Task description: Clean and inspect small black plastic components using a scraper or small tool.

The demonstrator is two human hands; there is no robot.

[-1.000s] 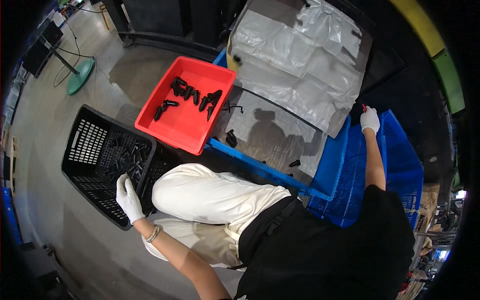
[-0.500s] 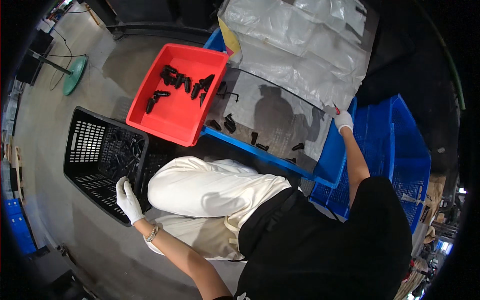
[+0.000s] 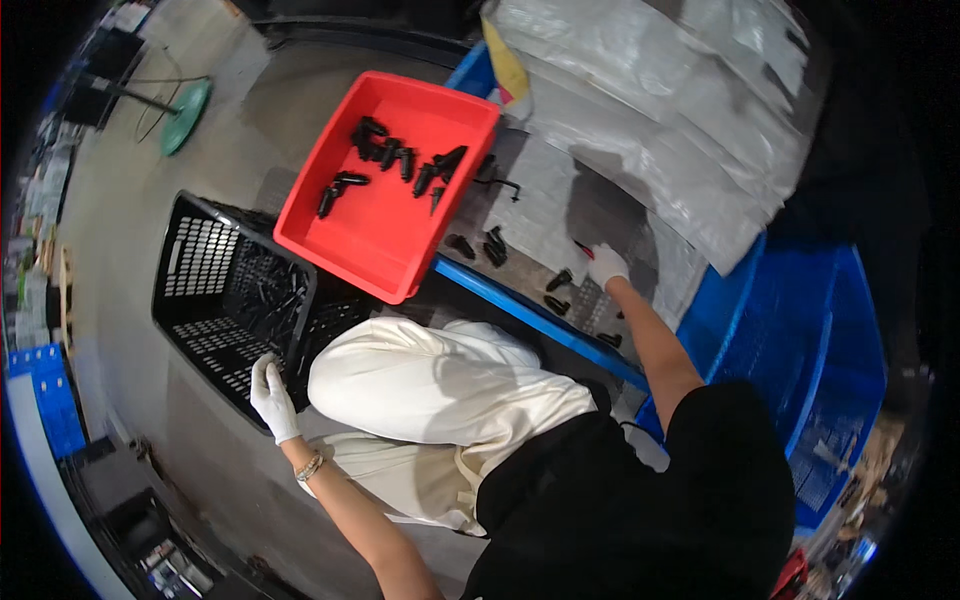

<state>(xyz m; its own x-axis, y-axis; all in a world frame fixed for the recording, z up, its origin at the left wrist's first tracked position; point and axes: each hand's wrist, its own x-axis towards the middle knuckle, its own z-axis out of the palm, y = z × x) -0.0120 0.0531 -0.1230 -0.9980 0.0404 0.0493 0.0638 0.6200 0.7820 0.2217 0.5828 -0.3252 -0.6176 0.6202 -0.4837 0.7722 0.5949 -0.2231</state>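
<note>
In a white glove, my right hand (image 3: 607, 266) grips a small red-handled tool (image 3: 584, 248); its exact kind is too small to make out. It hovers over the blue bin (image 3: 560, 325), where several black plastic parts (image 3: 557, 305) lie on grey, sheet-lined material. My left hand (image 3: 272, 400), also gloved, is at the near rim of a black mesh crate (image 3: 197, 262). Its fingers are stretched out, and I see nothing held in them. Inside that crate lies a heap of dark parts (image 3: 275, 285).
A red tray (image 3: 345, 235) with several black parts rests tilted across the blue bin's left end. Crumpled translucent plastic sheeting (image 3: 650, 110) covers the far side. Blue mesh crates (image 3: 835, 360) stand at the right. A green round stand base (image 3: 186, 118) is on the floor, far left.
My right hand has moved left from the blue bin's right edge to over its middle, still with the red-handled tool. My left hand stays beside the black crate. The view has shifted and turned slightly.
</note>
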